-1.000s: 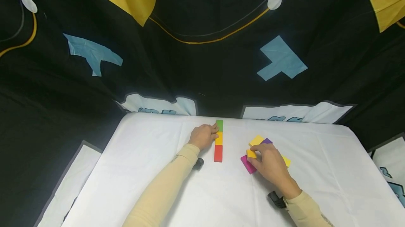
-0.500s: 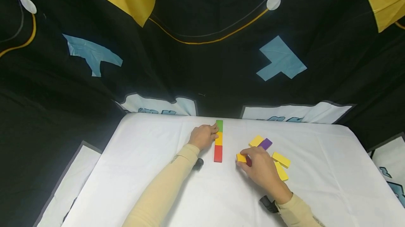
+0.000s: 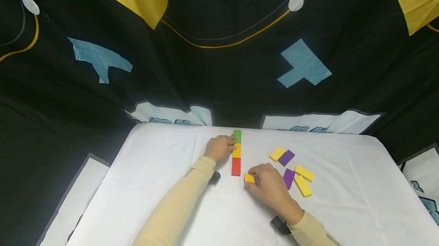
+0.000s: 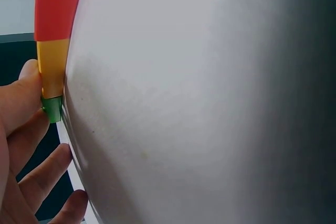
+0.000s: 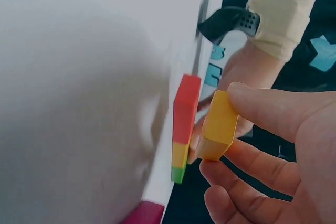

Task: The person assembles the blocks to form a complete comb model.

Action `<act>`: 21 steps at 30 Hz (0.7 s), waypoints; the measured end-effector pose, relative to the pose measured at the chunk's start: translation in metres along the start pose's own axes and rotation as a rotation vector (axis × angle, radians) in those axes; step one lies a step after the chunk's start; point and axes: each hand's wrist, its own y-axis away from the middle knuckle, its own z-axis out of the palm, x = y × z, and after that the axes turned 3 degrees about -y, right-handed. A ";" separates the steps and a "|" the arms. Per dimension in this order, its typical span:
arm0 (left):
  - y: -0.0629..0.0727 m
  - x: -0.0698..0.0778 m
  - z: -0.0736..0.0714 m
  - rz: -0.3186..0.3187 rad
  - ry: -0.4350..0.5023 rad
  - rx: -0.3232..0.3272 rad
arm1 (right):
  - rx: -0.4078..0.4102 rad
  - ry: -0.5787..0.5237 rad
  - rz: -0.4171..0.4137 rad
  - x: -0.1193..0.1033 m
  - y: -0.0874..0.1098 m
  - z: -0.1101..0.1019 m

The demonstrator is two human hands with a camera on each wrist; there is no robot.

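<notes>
A green block, an amber block and a red block lie end to end in a straight row on the white table. My left hand rests at the row's left side, its fingertips touching the green and amber blocks; in the left wrist view its fingers are loosely spread. To the right of the red block, my right hand pinches an orange-yellow block between thumb and fingers. A magenta block shows at the bottom of the right wrist view; in the head view it is hidden.
Right of my right hand lie loose blocks: a yellow block beside a purple block, another purple block, and two more yellow ones. A black cloth with yellow and blue patches hangs behind the table's far edge.
My right hand has carried the orange-yellow block left from the loose blocks toward the row, uncovering purple and yellow blocks behind it. The left hand and the row have stayed put.
</notes>
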 end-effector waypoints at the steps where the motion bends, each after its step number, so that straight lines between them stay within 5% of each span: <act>1: 0.000 0.000 0.000 0.001 0.002 0.002 | -0.010 0.005 0.001 -0.001 0.000 0.002; 21: 0.001 0.001 0.000 0.001 0.003 -0.002 | -0.091 0.084 -0.042 -0.017 -0.009 0.025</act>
